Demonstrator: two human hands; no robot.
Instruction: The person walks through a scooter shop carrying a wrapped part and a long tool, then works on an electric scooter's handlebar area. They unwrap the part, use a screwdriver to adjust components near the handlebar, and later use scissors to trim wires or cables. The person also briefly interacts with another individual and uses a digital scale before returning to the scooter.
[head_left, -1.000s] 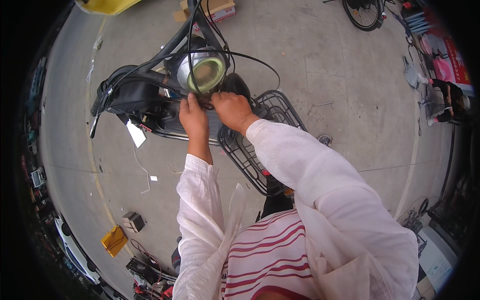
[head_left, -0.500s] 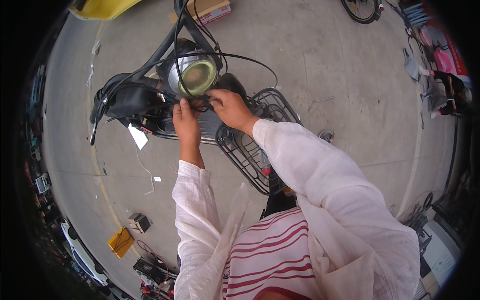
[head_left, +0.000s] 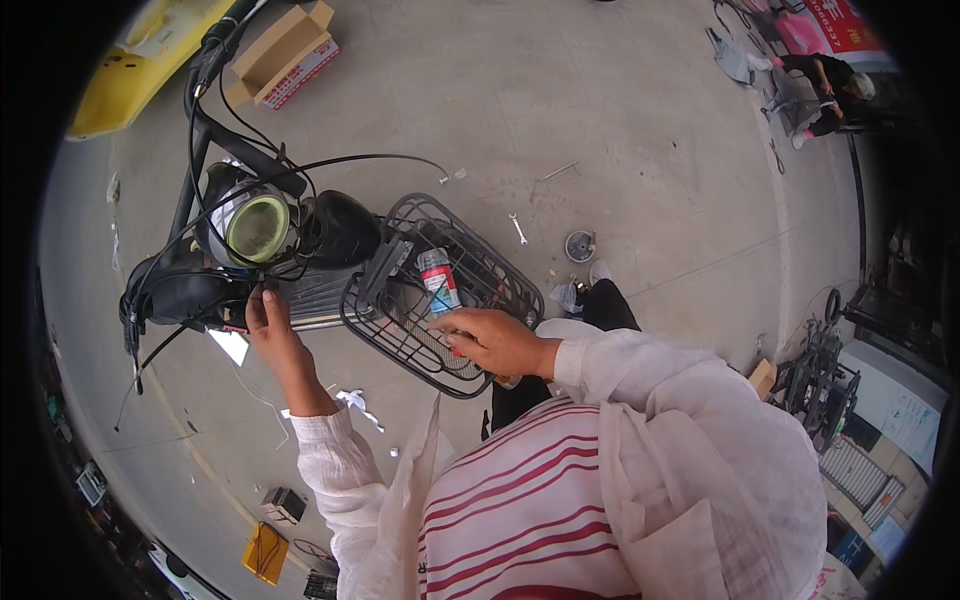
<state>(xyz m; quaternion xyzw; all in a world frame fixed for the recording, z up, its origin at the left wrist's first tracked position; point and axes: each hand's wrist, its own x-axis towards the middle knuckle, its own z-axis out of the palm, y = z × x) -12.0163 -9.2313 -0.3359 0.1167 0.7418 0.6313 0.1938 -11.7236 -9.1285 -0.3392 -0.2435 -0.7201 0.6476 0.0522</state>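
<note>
Since the earlier frame, the right hand [head_left: 490, 340] has come away from under the round headlight [head_left: 257, 230] to the wire basket [head_left: 512, 268], and the headlight now appears farther left in the frame. At upper left lies a yellow panel [head_left: 110, 95]; below it, black handlebars [head_left: 195, 160] slant above the headlight, which sits left of centre. Just under its rim, the left hand [head_left: 278, 335] has thumb and forefinger drawn close together beside the black cables [head_left: 372, 157]; whether they pinch one, I cannot tell. An open cardboard box [head_left: 285, 60] stands at upper left on the concrete ground [head_left: 660, 190]. Near the centre, a clear bottle [head_left: 438, 280] with a red-and-white label lies tilted in the basket. Just below the bottle, the right hand's fingers are partly curled over the basket; their grip is hidden. Farther right lie a wrench [head_left: 518, 229] and a round metal part [head_left: 580, 246]. Another person [head_left: 820, 90] is at upper right.
</note>
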